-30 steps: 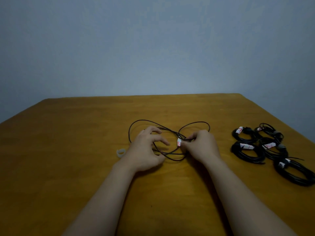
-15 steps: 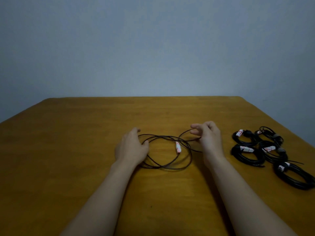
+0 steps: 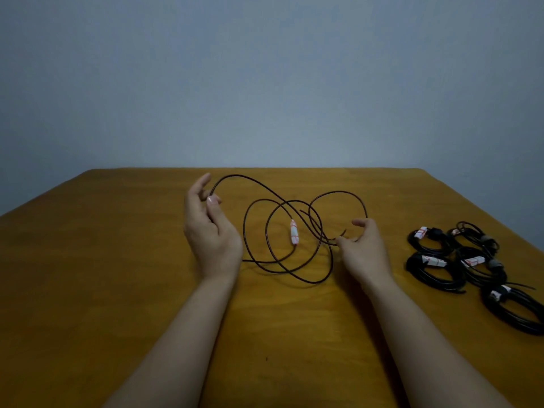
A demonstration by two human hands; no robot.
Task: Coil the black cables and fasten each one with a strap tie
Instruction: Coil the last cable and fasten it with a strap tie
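One thin black cable (image 3: 338,192) with a white-red label (image 3: 294,236) lies in loose round loops on the smooth wooden worktop (image 3: 117,260). The raised left hand (image 3: 210,234) pinches its far loop. The right hand (image 3: 363,251) holds the right loop in curled fingers. Tied coils (image 3: 435,270) lie at the right, and a plain grey wall (image 3: 265,83) stands behind.

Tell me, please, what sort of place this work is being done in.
Probably a plain indoor workspace, though little shows: an orange-brown wooden table, a bare grey-blue wall behind it, and tied coils of black cable beside one loose black cable.
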